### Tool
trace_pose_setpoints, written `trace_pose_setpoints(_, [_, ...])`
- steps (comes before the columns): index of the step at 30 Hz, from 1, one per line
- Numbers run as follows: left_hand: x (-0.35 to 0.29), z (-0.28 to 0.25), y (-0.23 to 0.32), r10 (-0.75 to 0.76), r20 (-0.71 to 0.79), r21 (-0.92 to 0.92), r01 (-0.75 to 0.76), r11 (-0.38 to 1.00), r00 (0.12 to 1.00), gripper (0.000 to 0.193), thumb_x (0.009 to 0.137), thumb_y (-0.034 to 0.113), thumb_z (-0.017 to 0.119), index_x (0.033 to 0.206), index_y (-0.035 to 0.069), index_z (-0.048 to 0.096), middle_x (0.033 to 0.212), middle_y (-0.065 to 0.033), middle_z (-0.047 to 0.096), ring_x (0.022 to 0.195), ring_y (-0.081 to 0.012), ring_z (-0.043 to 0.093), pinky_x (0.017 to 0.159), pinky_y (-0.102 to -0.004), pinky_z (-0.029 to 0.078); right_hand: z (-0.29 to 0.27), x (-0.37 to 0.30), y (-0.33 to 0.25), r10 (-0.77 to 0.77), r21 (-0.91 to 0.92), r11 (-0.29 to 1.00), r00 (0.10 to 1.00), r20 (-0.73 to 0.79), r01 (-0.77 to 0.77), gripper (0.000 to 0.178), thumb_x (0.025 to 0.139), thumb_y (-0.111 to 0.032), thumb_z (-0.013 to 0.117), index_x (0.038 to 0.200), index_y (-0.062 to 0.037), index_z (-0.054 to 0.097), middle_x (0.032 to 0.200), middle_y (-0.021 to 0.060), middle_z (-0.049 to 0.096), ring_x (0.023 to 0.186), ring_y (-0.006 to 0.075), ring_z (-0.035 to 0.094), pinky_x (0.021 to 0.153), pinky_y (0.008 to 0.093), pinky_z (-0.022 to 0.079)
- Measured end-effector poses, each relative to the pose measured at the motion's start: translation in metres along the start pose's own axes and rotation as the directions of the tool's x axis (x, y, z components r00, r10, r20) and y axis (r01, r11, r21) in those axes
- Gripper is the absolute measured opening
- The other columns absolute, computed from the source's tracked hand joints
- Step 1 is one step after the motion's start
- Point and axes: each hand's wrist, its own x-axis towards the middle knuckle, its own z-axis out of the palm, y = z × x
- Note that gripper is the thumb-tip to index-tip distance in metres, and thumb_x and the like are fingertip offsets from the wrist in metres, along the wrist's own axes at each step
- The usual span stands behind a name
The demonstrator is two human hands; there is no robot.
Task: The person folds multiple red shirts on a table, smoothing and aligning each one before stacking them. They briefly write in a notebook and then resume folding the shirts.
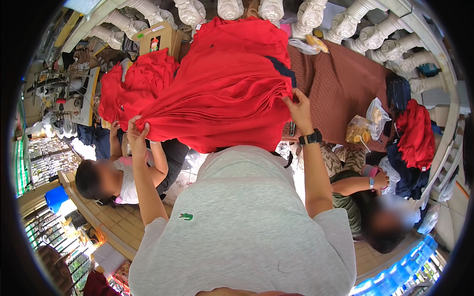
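A thick stack of red cloth pieces (232,101) lies across the table in front of me, its near edge bunched into many folds. My left hand (137,132) pinches the stack's near left corner between thumb and fingers. At the near right corner, my right hand (299,109) grips the red layers the same way; a dark watch is on that wrist. The near edge is stretched between both hands and hangs close to my grey shirt. Some dark blue cloth (282,69) shows from under the stack's right side. Left of it sits a crumpled red cloth pile (148,74).
A brown quilted cover (335,79) spreads to the right, with bagged food (359,129) on it. Behind stand a cardboard box (160,39) and white balusters (311,17). One person (123,180) sits left, another (353,197) right, near red and navy clothes (414,135).
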Motion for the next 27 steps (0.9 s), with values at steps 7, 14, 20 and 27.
trace_pose_setpoints(7, [-0.01, 0.001, 0.014, 0.035, 0.012, -0.103, -0.034, 0.994, 0.999, 0.035, 0.087, -0.008, 0.064, 0.117, 0.006, 0.054, 0.113, -0.0046, 0.058, 0.106, -0.0112, 0.056, 0.093, -0.0246, 0.043, -0.002, -0.019, -0.042, -0.002, 0.243, 0.969, 0.988, 0.157, -0.037, 0.031, 0.078, 0.013, 0.065, 0.107, 0.0027, 0.065, 0.105, 0.0012, 0.064, 0.098, 0.0087, 0.057, 0.09, 0.025, 0.046])
trace_pose_setpoints(14, [-0.015, 0.013, 0.033, -0.007, 0.013, -0.125, 0.009, 0.992, 1.0, 0.036, 0.087, -0.009, 0.064, 0.118, 0.006, 0.053, 0.109, -0.0026, 0.06, 0.102, -0.0115, 0.058, 0.092, -0.0242, 0.042, -0.018, -0.027, -0.006, 0.09, 0.241, 0.963, 0.989, 0.119, -0.117, 0.02, 0.081, 0.009, 0.067, 0.1, 0.0038, 0.068, 0.099, 0.001, 0.067, 0.089, 0.0074, 0.059, 0.082, 0.0243, 0.047])
trace_pose_setpoints(20, [-0.026, -0.001, 0.031, -0.025, 0.012, -0.133, 0.026, 0.991, 1.0, 0.036, 0.088, -0.009, 0.063, 0.119, 0.007, 0.052, 0.113, -0.0037, 0.058, 0.103, -0.012, 0.057, 0.092, -0.0251, 0.042, -0.022, -0.001, -0.039, -0.023, 0.377, 0.926, 0.996, 0.089, -0.013, 0.022, 0.08, 0.013, 0.063, 0.099, 0.0028, 0.068, 0.099, 0.0041, 0.068, 0.09, 0.0115, 0.062, 0.085, 0.0261, 0.051])
trace_pose_setpoints(27, [-0.039, -0.016, 0.014, -0.095, -0.015, -0.213, 0.09, 0.973, 0.995, 0.037, 0.089, -0.01, 0.059, 0.121, 0.007, 0.051, 0.116, -0.0058, 0.057, 0.104, -0.0128, 0.056, 0.091, -0.026, 0.043, 0.013, 0.109, -0.049, 0.045, 0.458, 0.858, 0.923, 0.382, -0.232, 0.045, 0.073, 0.017, 0.064, 0.115, 0.0023, 0.063, 0.115, 0.0111, 0.064, 0.105, 0.0149, 0.06, 0.089, 0.0299, 0.052])
